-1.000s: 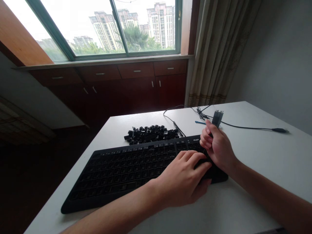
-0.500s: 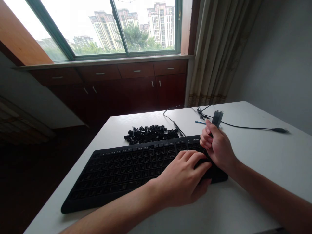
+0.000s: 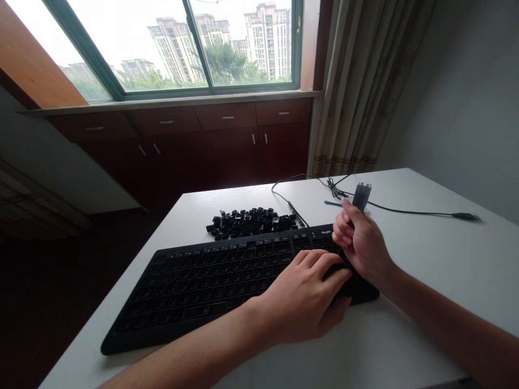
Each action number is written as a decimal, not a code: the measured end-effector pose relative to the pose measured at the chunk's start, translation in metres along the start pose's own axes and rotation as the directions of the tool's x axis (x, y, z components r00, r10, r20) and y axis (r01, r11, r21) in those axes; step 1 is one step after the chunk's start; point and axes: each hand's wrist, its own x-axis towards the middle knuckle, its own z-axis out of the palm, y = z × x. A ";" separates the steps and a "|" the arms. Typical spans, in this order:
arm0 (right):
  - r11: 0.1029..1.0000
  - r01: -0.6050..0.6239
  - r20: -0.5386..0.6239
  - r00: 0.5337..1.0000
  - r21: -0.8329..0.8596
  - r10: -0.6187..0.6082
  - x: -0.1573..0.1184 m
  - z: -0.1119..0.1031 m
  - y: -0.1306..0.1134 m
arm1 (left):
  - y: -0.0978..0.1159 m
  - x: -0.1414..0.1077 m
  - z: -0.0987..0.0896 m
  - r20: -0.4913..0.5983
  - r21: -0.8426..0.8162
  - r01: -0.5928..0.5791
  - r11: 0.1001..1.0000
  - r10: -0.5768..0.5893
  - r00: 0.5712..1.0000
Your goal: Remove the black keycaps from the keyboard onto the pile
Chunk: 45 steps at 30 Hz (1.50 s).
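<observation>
A black keyboard (image 3: 211, 281) with its keycaps off lies slanted on the white table. My left hand (image 3: 306, 294) rests on its right part, fingers bent with gaps between them, nothing visible in them. Above the keyboard's right end, my right hand (image 3: 360, 240) is closed around a dark grey tool (image 3: 361, 195), whose pronged end sticks up past the thumb. The tool's lower end is hidden by the hands. Behind the keyboard sits a heap of loose black keycaps (image 3: 253, 222).
A blue stick (image 3: 333, 203) lies behind my right hand. A black cable (image 3: 409, 211) runs along the back of the white table (image 3: 454, 254) to a plug (image 3: 466, 216) at the right. Cabinets (image 3: 227, 151) stand beyond, under a window.
</observation>
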 end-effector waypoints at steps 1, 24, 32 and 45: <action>1.000 0.000 -0.002 1.000 0.000 0.000 0.000 0.000 0.000 | 0.000 0.000 0.000 0.000 0.000 0.001 1.000 -0.001 1.000; 1.000 -0.006 -0.011 1.000 0.003 0.006 -0.001 0.001 0.000 | -0.001 -0.001 0.000 0.009 0.004 0.002 1.000 -0.002 1.000; 1.000 0.002 -0.001 1.000 -0.001 -0.002 -0.001 0.001 0.000 | 0.000 0.000 0.000 0.009 0.004 0.003 1.000 -0.003 1.000; 1.000 0.000 0.000 1.000 0.001 0.000 -0.001 0.000 0.000 | 0.000 -0.001 0.000 0.001 0.010 0.004 1.000 -0.004 1.000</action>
